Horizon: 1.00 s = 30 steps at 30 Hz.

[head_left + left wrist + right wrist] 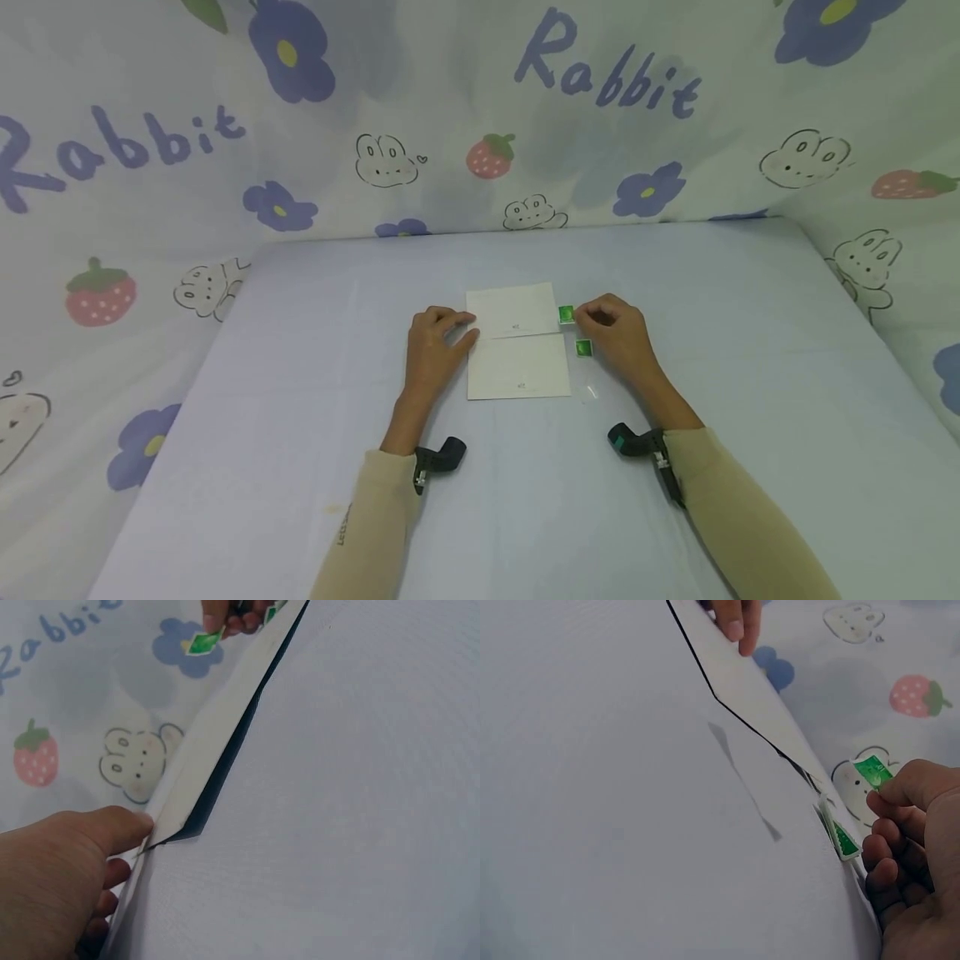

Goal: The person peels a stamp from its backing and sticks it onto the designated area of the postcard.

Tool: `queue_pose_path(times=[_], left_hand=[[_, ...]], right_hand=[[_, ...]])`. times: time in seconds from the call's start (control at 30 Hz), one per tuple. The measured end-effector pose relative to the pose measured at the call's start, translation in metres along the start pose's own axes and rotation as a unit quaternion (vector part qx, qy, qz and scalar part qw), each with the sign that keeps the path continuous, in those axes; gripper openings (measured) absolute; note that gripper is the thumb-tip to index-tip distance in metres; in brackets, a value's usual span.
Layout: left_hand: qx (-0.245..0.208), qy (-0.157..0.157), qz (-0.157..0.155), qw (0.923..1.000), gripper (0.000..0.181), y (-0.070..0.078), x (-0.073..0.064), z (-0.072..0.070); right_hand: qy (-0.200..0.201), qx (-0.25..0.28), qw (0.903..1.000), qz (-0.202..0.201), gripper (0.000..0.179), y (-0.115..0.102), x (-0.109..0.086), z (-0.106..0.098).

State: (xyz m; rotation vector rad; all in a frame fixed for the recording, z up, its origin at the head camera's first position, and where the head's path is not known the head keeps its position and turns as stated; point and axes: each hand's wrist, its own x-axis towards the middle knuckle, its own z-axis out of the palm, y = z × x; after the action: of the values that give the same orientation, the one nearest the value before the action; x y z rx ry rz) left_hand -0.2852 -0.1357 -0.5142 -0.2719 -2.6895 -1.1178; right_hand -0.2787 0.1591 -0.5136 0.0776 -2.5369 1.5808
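Two cream paper cards [512, 310] lie one above the other, nearly edge to edge, each with a tiny mark near its lower edge. At their left side my left hand [435, 346] rests its thumb and forefinger on the edges close to where the cards meet. In the left wrist view the thumb [124, 827] lies against a card corner. My right hand [618, 333] pinches a small green stamp [566, 314] with a white border between thumb and forefinger, just right of the upper card. A second green stamp [583, 348] lies on the table below that hand.
A small clear, shiny film [590, 392] lies right of the lower card. White cloth covers the table [300, 358], and a printed curtain [442, 100] rises behind it and at both sides. Each wrist wears a black camera [441, 457].
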Motion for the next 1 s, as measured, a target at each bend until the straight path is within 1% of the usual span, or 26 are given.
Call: queue_pose_path(times=[0.27, 0.53, 1.0], left_hand=[[-0.007, 0.003, -0.005, 1.0000, 0.023, -0.001, 0.000, 0.000], [-0.008, 0.007, 0.002, 0.9999, 0.022, -0.001, -0.001, 0.001], [-0.006, 0.009, 0.010, 0.9999, 0.022, 0.000, 0.000, 0.001]], right_hand=[[0.004, -0.005, 1.0000, 0.001, 0.017, 0.001, 0.009, 0.004], [0.003, -0.004, 1.0000, -0.002, 0.017, 0.001, 0.019, 0.008], [0.007, -0.022, 0.9996, -0.015, 0.017, 0.002, 0.034, 0.015]])
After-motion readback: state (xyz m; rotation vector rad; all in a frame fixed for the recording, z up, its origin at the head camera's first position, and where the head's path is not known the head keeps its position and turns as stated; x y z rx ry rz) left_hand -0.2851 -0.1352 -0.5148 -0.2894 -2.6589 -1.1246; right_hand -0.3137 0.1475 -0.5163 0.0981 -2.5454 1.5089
